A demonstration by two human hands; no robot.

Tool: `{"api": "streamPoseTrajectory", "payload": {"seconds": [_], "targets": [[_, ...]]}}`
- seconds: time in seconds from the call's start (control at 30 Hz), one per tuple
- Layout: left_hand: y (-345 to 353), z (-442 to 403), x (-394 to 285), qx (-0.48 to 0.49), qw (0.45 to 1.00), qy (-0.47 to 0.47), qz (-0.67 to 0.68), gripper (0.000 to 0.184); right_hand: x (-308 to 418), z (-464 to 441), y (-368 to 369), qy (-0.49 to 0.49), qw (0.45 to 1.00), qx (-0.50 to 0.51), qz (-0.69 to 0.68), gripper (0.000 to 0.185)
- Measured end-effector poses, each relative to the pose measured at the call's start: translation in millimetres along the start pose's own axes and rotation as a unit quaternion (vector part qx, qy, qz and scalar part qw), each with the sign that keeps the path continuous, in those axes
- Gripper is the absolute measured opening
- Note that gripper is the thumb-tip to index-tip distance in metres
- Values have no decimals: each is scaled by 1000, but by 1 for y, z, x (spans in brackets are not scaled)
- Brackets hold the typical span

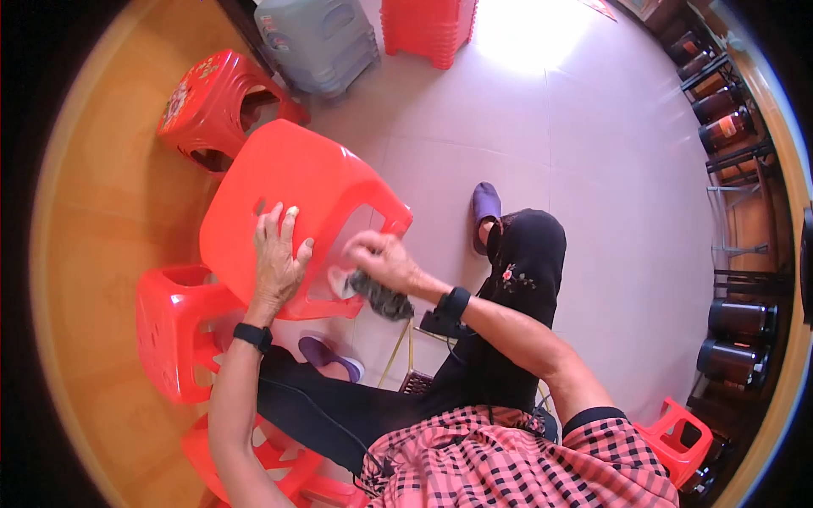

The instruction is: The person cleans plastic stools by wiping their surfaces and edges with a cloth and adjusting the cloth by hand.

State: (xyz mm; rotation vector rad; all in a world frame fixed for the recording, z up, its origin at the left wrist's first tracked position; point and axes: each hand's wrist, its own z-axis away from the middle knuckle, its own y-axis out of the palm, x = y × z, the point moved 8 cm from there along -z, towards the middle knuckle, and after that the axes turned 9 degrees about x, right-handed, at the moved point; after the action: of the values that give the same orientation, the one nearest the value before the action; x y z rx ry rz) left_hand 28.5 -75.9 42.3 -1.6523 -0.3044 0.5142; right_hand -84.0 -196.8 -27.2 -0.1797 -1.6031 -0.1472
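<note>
In front of me a red plastic stool (pixel 288 169) is tilted, its smooth seat turned toward my left side and its legs toward the right. My left hand (pixel 281 258) rests on the seat near a small slot, its fingers spread and holding nothing. By the stool's open leg side, my right hand (pixel 385 261) is closed and a little smeared by motion. It grips a crumpled dark grey rag (pixel 385 298) that hangs below the fingers. A pale patch beside the rag is too blurred to make out.
A red stool with a floral seat (pixel 190 97) stands behind, another red stool (pixel 169 330) at left. Stacked grey stools (pixel 318 42) and red stools (pixel 428 30) are at the back. Dark jars (pixel 728 127) line the right wall. A small red stool (pixel 677 440) stands lower right.
</note>
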Motion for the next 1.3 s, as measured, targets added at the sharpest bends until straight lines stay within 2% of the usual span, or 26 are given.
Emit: {"api": "streamPoseTrajectory", "payload": {"seconds": [0.07,0.13,0.2,0.27,0.3,0.33,0.4,0.47,0.53,0.6,0.67,0.7,0.77,0.9,0.97,1.0,1.13,1.3], "targets": [[0,1,1,-5,1000,-2,-5,56,-27,-5,-25,108,988,-104,-29,23],[2,1,2,-10,1000,-3,-7,57,-43,0,-39,176,962,-168,-126,23],[3,2,3,-19,1000,1,8,58,-77,-1,-42,171,953,-192,-161,26],[5,3,4,-21,1000,-4,9,59,-88,2,-49,180,969,-169,-20,30],[4,3,2,-23,1000,-4,5,60,-88,7,-49,218,964,-147,37,31],[2,2,2,-22,1000,-7,7,60,-95,9,-45,220,964,-144,38,31],[-1,0,1,-23,1000,-2,0,62,-122,7,-33,258,946,-71,185,31],[-1,1,4,-16,1000,-9,8,63,-142,0,-13,241,944,-26,223,35],[1,2,5,-5,1000,-18,19,63,-149,-8,12,183,927,37,324,42],[-1,2,6,-1,999,-18,35,63,-159,-14,25,170,931,74,315,49],[-3,2,5,0,999,-18,40,62,-168,-17,32,196,934,114,277,33],[-4,2,4,-2,999,-13,45,62,-177,-17,32,198,934,117,273,33],[-4,1,4,1,999,-15,49,62,-208,-10,45,230,911,239,246,35],[-4,0,2,7,998,-18,54,65,-210,-31,61,238,917,257,191,32],[-4,-2,0,17,998,-18,55,66,-205,-70,68,26,951,133,278,31],[-4,-3,0,25,998,-19,53,67,-204,-79,67,0,950,110,292,31],[-5,-5,0,49,998,-27,43,69,-244,-96,63,121,932,155,304,30],[-3,-3,0,62,996,-22,58,74,-284,-116,69,174,909,169,338,29]]}}
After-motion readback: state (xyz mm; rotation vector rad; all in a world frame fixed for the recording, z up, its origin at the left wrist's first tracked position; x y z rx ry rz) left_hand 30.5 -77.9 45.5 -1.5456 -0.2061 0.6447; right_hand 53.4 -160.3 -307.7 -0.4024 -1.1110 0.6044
